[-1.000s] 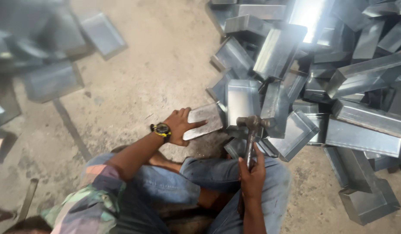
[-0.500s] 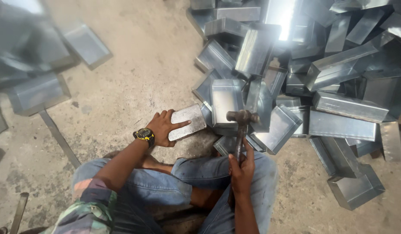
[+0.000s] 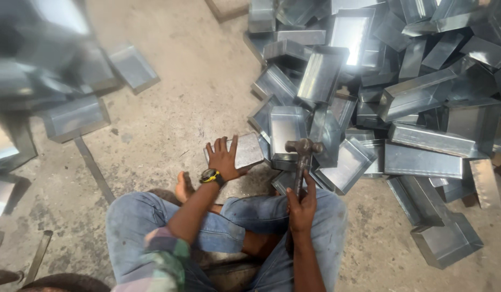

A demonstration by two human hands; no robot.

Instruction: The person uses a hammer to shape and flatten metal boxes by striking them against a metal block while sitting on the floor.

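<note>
Lay flat on the concrete floor (image 3: 169,97) just ahead of the knees: a small grey metal tray (image 3: 240,152), pressed down by the left hand (image 3: 224,158), palm flat and fingers spread across its near end. Wore a black wristwatch (image 3: 211,176) with a yellow rim at that wrist. Gripped a hammer (image 3: 302,162) in the right hand (image 3: 302,204), fist closed round the lower part of the dark handle, head raised upright and hanging just right of the tray, above another tray (image 3: 286,128) standing open beside it. Kept the two hands apart, one on the tray, one on the hammer, with a gap between them.

Sat low on the floor in blue jeans (image 3: 137,227), knees bent outward, one bare foot (image 3: 182,187) tucked in just left of the watch. Showed a patterned sleeve (image 3: 163,258) at the bottom edge.

Spread to the right and above: a big loose heap of trays (image 3: 412,86), the same folded grey sheet metal, tipped at all angles, some stacked, some open side up, reaching right up to the hammer head. Lay well apart on the left: a few more trays (image 3: 76,116), blurred, and a long flat metal strip (image 3: 94,170) on the floor. Could not tell what the dark bars at the lower left corner were.
</note>
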